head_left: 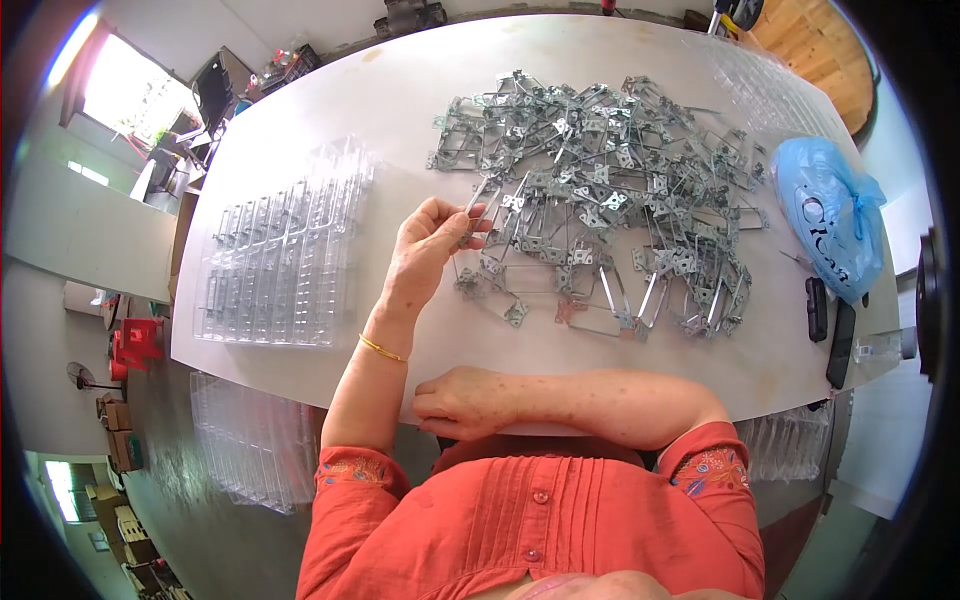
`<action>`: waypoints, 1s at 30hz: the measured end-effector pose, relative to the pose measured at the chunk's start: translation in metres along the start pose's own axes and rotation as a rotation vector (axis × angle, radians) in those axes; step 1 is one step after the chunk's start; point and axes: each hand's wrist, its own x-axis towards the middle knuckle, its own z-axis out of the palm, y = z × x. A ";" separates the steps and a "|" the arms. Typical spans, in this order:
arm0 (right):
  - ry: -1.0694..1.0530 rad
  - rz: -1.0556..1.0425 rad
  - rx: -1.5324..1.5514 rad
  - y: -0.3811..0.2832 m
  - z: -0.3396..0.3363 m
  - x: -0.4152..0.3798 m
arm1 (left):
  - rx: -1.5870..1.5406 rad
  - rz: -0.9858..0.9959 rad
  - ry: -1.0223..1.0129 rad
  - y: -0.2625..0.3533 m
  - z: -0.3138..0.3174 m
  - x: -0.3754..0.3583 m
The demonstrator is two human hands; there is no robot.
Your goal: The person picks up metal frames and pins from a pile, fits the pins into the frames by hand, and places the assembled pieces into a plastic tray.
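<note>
My left hand (pixel 430 240), with a gold bangle at its wrist, is raised at the near left side of a pile of metal linkage parts (pixel 600 150). Its thumb and fingers pinch a thin metal linkage part (pixel 477 195), whose far end overlaps the pile in view. The pile is a tangle of silvery rods and small punched plates. My right hand (pixel 465 400) rests at the table's near edge, fingers curled in and the forearm lying across in front of me. Nothing shows in it, though its palm is hidden.
A stack of clear plastic trays (pixel 285 250), holding metal parts, stands on the left of the white table (pixel 400 90). More clear trays (pixel 765 90) lie at the far right. A blue plastic bag (pixel 828 215), a black phone-like object (pixel 841 345) and a clear bottle (pixel 880 347) sit at right.
</note>
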 end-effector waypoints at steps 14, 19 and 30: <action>0.076 -0.041 0.129 -0.021 -0.040 0.007 | -0.682 -0.082 -0.294 -0.020 -0.031 -0.003; 0.533 0.018 0.067 -0.049 -0.106 0.009 | -0.761 -0.086 -0.440 -0.022 -0.033 -0.007; 0.983 0.232 -0.022 -0.017 -0.154 -0.020 | -0.785 -0.173 -0.626 -0.024 -0.015 -0.016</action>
